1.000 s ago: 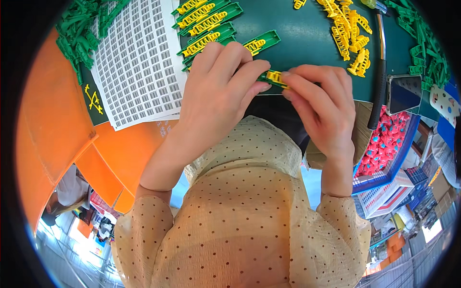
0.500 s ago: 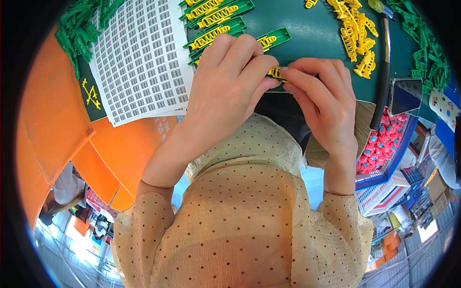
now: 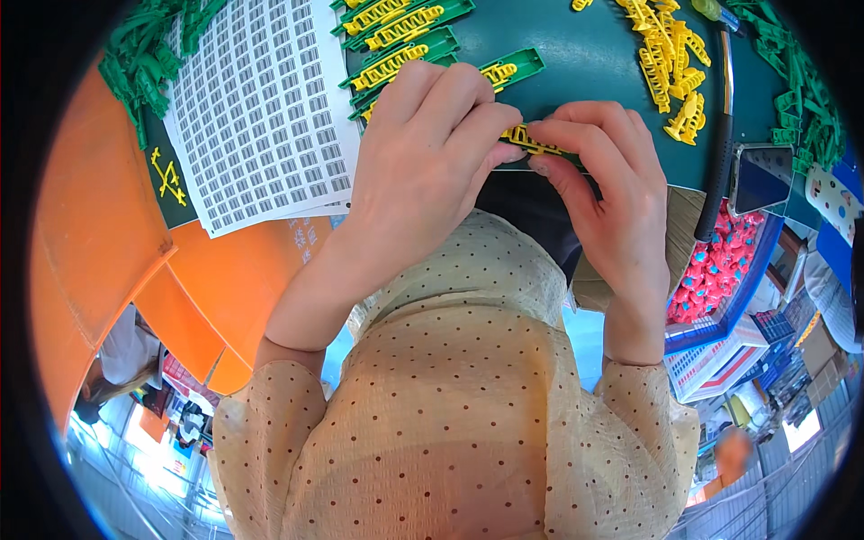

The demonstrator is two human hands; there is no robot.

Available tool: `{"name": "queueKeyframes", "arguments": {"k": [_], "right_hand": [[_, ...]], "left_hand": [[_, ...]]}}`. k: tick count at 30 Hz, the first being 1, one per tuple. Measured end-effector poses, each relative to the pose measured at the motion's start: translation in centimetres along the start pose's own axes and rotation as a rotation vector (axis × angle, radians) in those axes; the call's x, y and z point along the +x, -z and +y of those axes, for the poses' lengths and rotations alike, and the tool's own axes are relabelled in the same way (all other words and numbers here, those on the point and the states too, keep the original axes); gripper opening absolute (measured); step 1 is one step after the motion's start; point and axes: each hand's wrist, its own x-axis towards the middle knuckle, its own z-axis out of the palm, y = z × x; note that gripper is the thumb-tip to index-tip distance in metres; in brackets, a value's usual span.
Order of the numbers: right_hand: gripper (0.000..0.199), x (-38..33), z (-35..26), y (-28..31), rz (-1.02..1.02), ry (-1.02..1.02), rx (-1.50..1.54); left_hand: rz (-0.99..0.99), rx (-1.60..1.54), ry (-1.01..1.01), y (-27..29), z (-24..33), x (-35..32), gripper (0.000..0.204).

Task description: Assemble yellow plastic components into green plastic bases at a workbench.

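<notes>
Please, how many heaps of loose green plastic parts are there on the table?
2. The left heap is at the upper left, partly over the white printed sheet. The right heap is at the upper right, beyond the black-handled tool. Others may be outside the picture.

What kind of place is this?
Probably a workshop or small factory where things are put together. The table holds heaps of little green parts and yellow parts, and there are lots of small pink pieces nearby.
</notes>
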Motion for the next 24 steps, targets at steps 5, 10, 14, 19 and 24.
{"name": "queueKeyframes", "arguments": {"k": [5,10,14,19,24], "right_hand": [[0.026,0.3,-0.5,0.5,-0.028,0.018,-0.041],[0.025,0.4,-0.8,0.7,-0.059,0.039,-0.133],[0.026,0.2,-0.2,0.3,-0.034,0.047,-0.067],[0.026,-0.1,-0.5,0.0,0.005,-0.019,-0.004],[0.026,0.1,-0.5,0.2,-0.036,-0.010,-0.038]], "left_hand": [[0.011,-0.001,-0.029,-0.1,-0.3,0.0,0.029],[0.034,0.004,-0.075,-0.1,-0.4,0.1,0.031],[-0.009,-0.029,-0.036,0.5,-0.4,0.1,0.030],[-0.048,-0.049,0.004,1.1,-0.3,0.0,0.027],[-0.061,-0.014,0.004,1.2,-0.2,0.1,0.024]]}}
